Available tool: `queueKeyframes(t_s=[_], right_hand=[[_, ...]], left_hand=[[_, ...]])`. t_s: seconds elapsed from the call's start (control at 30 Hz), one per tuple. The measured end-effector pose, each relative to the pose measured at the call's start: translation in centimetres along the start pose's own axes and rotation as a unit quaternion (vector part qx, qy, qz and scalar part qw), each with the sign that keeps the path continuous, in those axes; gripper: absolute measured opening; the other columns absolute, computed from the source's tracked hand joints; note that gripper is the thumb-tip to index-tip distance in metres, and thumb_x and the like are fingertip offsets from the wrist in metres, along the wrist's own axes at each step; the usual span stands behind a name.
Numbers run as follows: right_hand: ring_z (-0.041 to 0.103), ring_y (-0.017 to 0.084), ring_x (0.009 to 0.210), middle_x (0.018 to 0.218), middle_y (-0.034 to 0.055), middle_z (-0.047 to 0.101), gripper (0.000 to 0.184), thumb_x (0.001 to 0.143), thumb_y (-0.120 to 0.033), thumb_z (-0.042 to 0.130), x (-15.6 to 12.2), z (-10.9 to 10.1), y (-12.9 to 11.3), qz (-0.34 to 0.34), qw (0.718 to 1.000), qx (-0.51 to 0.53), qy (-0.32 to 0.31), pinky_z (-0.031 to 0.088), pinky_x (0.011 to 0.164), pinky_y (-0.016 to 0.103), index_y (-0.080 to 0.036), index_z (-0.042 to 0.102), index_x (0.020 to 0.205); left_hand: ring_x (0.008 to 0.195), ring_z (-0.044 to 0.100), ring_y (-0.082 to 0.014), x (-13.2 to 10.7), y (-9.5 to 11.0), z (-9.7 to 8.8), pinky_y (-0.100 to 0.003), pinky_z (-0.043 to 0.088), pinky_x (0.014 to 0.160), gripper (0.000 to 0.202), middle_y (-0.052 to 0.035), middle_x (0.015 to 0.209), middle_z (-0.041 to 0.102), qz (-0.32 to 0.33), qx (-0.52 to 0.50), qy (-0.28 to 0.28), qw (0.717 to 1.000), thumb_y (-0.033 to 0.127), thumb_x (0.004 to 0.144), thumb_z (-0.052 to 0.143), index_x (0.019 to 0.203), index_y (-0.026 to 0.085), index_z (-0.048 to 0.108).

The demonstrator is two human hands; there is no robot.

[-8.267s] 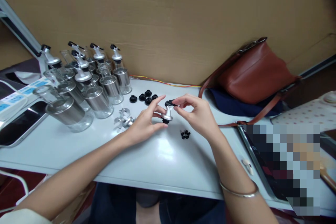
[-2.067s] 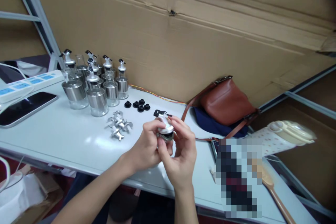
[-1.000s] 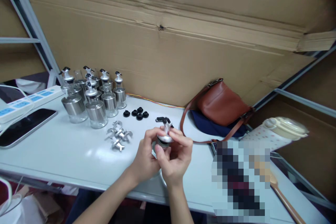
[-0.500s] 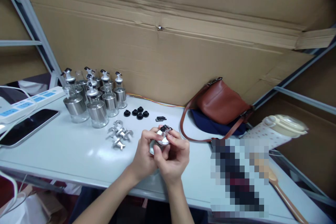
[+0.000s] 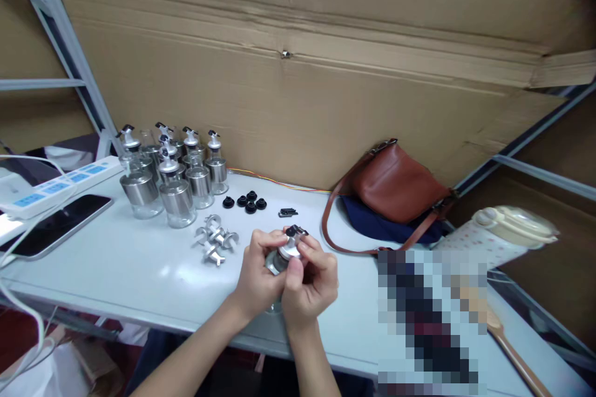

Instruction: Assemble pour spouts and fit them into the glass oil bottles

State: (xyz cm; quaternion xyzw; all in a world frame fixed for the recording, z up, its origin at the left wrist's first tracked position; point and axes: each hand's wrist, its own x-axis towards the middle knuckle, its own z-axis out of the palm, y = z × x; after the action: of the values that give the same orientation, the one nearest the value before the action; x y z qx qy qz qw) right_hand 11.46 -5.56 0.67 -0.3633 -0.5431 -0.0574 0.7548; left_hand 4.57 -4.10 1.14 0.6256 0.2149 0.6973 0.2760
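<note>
Both of my hands hold one small glass bottle with a steel sleeve just above the white table point(image 5: 116, 260). My left hand point(image 5: 258, 276) wraps the bottle body point(image 5: 274, 262). My right hand point(image 5: 311, 282) grips the silver pourer cap point(image 5: 291, 248) with a black lever on top of that bottle. A few loose silver pourer caps point(image 5: 214, 242) lie to the left of my hands. Several black rubber stoppers point(image 5: 244, 202) and a small black lever part point(image 5: 287, 212) lie behind them.
A cluster of several capped bottles point(image 5: 172, 173) stands at the back left. A phone point(image 5: 56, 225) and a power strip point(image 5: 60, 178) lie at the far left. A brown bag point(image 5: 400, 186), a patterned flask point(image 5: 493, 236) and cardboard wall point(image 5: 298, 87) bound the right and back.
Earlier I held only a pourer cap over the table; now the cap sits on a bottle held in both hands. In the last second my hands dropped slightly and the cap turned.
</note>
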Motion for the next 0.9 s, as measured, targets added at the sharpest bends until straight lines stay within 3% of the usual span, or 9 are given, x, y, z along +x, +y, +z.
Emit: queueKeyframes(t_s=[0.17,0.27,0.33,0.43,0.5,0.6,0.7,0.8,0.9], right_hand=[[0.064,0.026,0.108,0.115,0.0123,0.063,0.031,0.085,-0.023,0.053,0.2,-0.4,-1.3,0.003,0.996,0.034,-0.076,0.058,0.082,0.043,-0.019,0.055,0.116],[0.055,0.029,0.121,0.131,0.0150,0.054,0.035,0.088,-0.025,0.050,0.6,-1.0,-3.1,0.016,0.992,0.053,-0.117,0.052,0.091,0.050,-0.018,0.053,0.123],[0.054,0.029,0.121,0.132,0.0131,0.052,0.034,0.090,-0.024,0.049,0.9,-1.5,-4.6,0.030,0.992,0.077,-0.090,0.049,0.094,0.051,-0.019,0.052,0.123],[0.059,0.025,0.110,0.126,0.0104,0.054,0.026,0.092,-0.024,0.048,0.9,-2.3,-6.8,0.034,0.993,0.113,-0.021,0.051,0.086,0.045,-0.020,0.056,0.116],[0.061,0.021,0.101,0.118,0.0082,0.057,0.022,0.093,-0.024,0.048,0.7,-2.7,-7.9,0.041,0.992,0.116,0.009,0.052,0.080,0.039,-0.021,0.059,0.111],[0.059,0.019,0.097,0.112,0.0067,0.058,0.020,0.092,-0.020,0.046,0.2,-2.8,-8.2,0.055,0.992,0.108,-0.019,0.052,0.078,0.036,-0.021,0.059,0.107],[0.057,0.019,0.103,0.113,0.0072,0.057,0.023,0.089,-0.015,0.044,-0.1,-2.0,-7.3,0.069,0.987,0.101,-0.108,0.050,0.084,0.037,-0.021,0.056,0.108],[0.055,0.019,0.108,0.111,0.0069,0.057,0.024,0.087,-0.014,0.045,0.2,0.0,-6.3,0.062,0.977,0.095,-0.180,0.048,0.090,0.039,-0.022,0.051,0.108],[0.054,0.020,0.110,0.114,0.0078,0.056,0.025,0.086,-0.017,0.048,0.7,2.8,-5.5,0.060,0.966,0.091,-0.233,0.047,0.092,0.041,-0.023,0.047,0.110]], left_hand=[[0.073,0.066,-0.0106,0.1,0.8,-0.3,-0.018,0.053,0.060,0.032,0.0022,0.084,0.060,0.001,-0.048,-0.003,0.999,0.016,0.077,0.071,0.096,0.023,0.047],[0.082,0.068,-0.0133,1.0,2.3,-1.6,-0.021,0.055,0.065,0.030,-0.0005,0.090,0.063,0.003,-0.039,-0.014,0.999,0.015,0.082,0.066,0.099,0.024,0.043],[0.083,0.069,-0.0142,2.0,3.5,-3.3,-0.024,0.056,0.065,0.030,-0.0024,0.097,0.066,0.019,-0.038,-0.008,0.999,0.014,0.085,0.061,0.101,0.025,0.038],[0.064,0.067,-0.0111,3.8,4.7,-7.1,-0.024,0.056,0.060,0.035,-0.0026,0.100,0.068,0.019,0.017,0.064,0.998,0.013,0.083,0.063,0.097,0.025,0.033],[0.063,0.067,-0.0109,4.8,4.8,-10.1,-0.024,0.054,0.059,0.038,-0.0016,0.098,0.068,0.018,0.072,0.117,0.990,0.015,0.081,0.065,0.095,0.024,0.032],[0.061,0.064,-0.0094,5.9,3.6,-14.5,-0.024,0.052,0.061,0.040,-0.0001,0.097,0.065,0.046,0.163,0.164,0.972,0.020,0.078,0.068,0.092,0.024,0.031],[0.066,0.064,-0.0128,6.5,1.3,-17.8,-0.029,0.052,0.064,0.041,-0.0042,0.101,0.064,0.028,0.253,0.150,0.955,0.030,0.078,0.067,0.094,0.024,0.030],[0.085,0.066,-0.0210,6.8,-1.2,-19.8,-0.039,0.053,0.078,0.041,-0.0104,0.105,0.062,0.020,0.324,0.162,0.932,0.040,0.079,0.063,0.098,0.022,0.032],[0.097,0.064,-0.0249,7.2,-3.0,-20.6,-0.043,0.050,0.086,0.044,-0.0108,0.103,0.062,0.022,0.344,0.176,0.922,0.041,0.076,0.065,0.102,0.020,0.037]])
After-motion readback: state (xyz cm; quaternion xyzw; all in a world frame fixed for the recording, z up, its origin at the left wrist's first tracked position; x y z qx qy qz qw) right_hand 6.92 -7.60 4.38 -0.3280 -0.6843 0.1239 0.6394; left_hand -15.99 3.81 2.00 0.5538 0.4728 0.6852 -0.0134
